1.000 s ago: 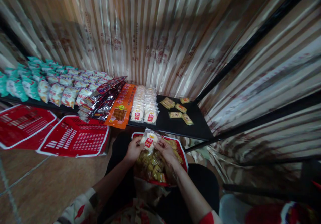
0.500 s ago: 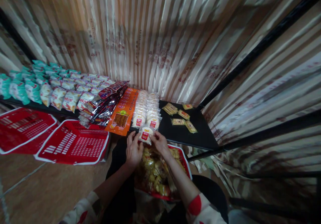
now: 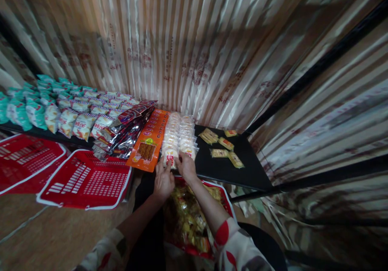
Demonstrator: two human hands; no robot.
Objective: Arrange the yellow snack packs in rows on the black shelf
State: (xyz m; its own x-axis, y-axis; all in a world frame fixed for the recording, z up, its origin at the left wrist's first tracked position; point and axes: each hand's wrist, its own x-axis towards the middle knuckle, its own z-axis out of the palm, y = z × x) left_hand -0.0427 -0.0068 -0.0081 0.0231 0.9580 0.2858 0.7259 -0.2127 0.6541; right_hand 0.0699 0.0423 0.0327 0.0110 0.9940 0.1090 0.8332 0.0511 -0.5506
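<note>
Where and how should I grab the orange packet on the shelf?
Probably pinch the orange packet by its near end, top and underside, coming from the front: it lies flat, and that end seems to jut past the shelf. Dark packets crowd its left side and white packets its right.

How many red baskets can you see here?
3: a far-left basket, cut off by the picture's edge; a second basket, just to its right; and a lower-middle basket, holding yellow packets. Others may be hidden or out of view.
</note>
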